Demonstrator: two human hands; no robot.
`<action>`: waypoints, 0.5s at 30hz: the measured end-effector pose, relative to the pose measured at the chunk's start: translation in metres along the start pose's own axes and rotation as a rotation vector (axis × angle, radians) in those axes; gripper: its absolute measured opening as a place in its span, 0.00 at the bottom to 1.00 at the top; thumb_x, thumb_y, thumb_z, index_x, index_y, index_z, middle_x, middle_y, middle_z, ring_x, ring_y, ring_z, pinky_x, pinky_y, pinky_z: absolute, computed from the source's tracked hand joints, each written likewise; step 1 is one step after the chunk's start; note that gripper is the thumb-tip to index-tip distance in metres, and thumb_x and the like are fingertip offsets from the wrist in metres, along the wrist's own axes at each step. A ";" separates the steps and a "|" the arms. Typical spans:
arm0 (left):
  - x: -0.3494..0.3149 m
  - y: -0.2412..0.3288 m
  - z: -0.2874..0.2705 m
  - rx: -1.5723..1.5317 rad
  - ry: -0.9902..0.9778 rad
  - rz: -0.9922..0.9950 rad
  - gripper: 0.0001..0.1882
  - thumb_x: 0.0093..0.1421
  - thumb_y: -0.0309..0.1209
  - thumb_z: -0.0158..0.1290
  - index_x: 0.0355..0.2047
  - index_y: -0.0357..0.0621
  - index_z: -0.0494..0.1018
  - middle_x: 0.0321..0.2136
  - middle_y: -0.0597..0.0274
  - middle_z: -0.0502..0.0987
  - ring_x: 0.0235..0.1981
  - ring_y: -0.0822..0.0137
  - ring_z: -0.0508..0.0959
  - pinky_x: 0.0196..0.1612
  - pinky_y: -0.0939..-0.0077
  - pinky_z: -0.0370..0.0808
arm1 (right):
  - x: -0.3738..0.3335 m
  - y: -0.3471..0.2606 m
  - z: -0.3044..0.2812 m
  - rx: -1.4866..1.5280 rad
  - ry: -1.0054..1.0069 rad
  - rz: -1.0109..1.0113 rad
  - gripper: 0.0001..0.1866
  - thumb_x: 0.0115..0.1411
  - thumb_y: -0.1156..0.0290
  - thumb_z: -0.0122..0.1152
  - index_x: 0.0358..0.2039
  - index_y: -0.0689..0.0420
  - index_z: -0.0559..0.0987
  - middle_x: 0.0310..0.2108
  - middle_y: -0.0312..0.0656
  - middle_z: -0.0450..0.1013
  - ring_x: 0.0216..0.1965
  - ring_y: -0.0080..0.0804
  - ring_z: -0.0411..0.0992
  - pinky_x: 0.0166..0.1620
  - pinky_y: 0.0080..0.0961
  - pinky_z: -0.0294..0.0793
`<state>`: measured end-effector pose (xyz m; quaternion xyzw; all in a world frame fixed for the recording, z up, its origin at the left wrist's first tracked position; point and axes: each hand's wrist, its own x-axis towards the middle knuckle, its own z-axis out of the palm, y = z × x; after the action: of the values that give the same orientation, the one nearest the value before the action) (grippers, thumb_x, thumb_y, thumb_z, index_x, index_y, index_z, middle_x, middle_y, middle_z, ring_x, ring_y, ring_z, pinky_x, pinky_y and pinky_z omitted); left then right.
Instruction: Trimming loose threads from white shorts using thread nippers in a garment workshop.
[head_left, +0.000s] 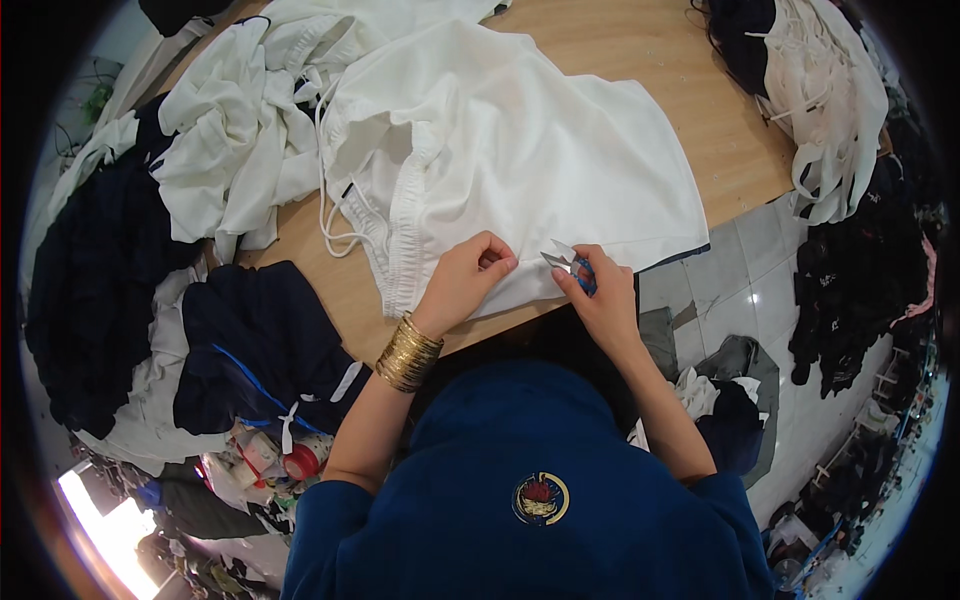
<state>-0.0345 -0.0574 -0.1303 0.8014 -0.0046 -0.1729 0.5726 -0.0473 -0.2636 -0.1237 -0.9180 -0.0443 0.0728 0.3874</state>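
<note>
White shorts (560,150) with a gathered elastic waistband (405,220) and a white drawstring (335,225) lie spread on the table before me. Over their near edge, my left hand (468,278) is closed in a pinch, thumb against fingertips. Whatever is between those fingers is too small to make out. Just to its right, my right hand (606,300) grips small thread snips (584,272) with blue handles. Their blades are parted and point toward my left hand, above the fabric. Gold bangles (409,355) circle my left wrist.
Crumpled white garments (235,140) sit at the table's far left. Dark navy garments (265,335) hang over its left side. More pale clothing (825,110) is heaped at the far right. The wooden table's (650,45) near edge runs beneath my forearms. A bag of cloth (735,420) stands on the tiled floor.
</note>
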 end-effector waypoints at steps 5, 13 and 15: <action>-0.004 0.014 -0.004 -0.274 -0.047 -0.042 0.06 0.56 0.27 0.53 0.33 0.37 0.71 0.26 0.65 0.75 0.28 0.78 0.73 0.32 0.84 0.69 | -0.004 -0.009 -0.005 -0.042 0.008 -0.062 0.17 0.53 0.57 0.61 0.37 0.54 0.73 0.23 0.35 0.69 0.26 0.27 0.67 0.38 0.28 0.57; -0.017 -0.001 0.006 0.643 0.011 0.143 0.09 0.55 0.30 0.55 0.32 0.36 0.72 0.25 0.57 0.74 0.24 0.72 0.72 0.29 0.77 0.69 | -0.005 0.001 -0.007 -0.042 0.026 -0.021 0.17 0.53 0.57 0.61 0.37 0.55 0.73 0.22 0.35 0.70 0.27 0.27 0.68 0.38 0.27 0.56; -0.015 -0.001 0.009 0.413 -0.058 0.042 0.10 0.56 0.31 0.54 0.34 0.36 0.73 0.24 0.59 0.74 0.24 0.75 0.71 0.29 0.79 0.68 | -0.007 -0.002 -0.007 -0.032 0.046 -0.040 0.17 0.53 0.57 0.61 0.37 0.55 0.73 0.22 0.35 0.70 0.26 0.27 0.67 0.38 0.27 0.56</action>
<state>-0.0513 -0.0617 -0.1298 0.8962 -0.0733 -0.1791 0.3991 -0.0528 -0.2681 -0.1166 -0.9245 -0.0550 0.0432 0.3748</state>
